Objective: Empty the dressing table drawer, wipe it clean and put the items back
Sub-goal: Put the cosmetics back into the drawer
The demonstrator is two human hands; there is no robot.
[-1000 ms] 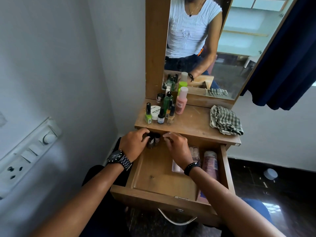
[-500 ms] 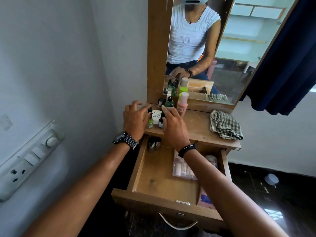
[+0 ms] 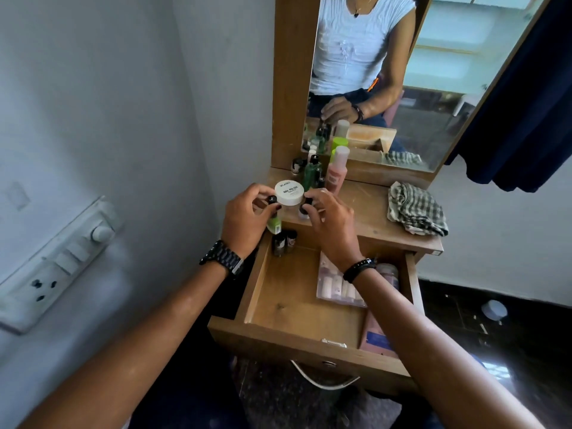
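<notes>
The wooden drawer [image 3: 309,334] stands pulled open under the dressing table top [image 3: 368,212]. At the top's front left edge, my left hand [image 3: 244,221] grips a green nail polish bottle [image 3: 274,223] with a black cap. My right hand [image 3: 331,222] pinches a small black-capped bottle [image 3: 305,209]. A white nail polish remover jar [image 3: 289,193] sits squeezed between both hands. Two dark small bottles [image 3: 283,243] stand in the drawer's back left corner. A clear pouch [image 3: 339,287] and a pink tube [image 3: 374,334] lie on its right side.
A green bottle [image 3: 311,174], a pink bottle [image 3: 336,173] and smaller bottles stand by the mirror [image 3: 433,72]. A checked cloth [image 3: 414,209] lies on the top's right side. A switch panel [image 3: 58,261] is on the left wall, a dark curtain [image 3: 526,103] at right, a white lid [image 3: 494,310] on the floor.
Both hands left the two dark bottles in the drawer's back corner, rose to the table top and closed on small bottles beside the white jar.
</notes>
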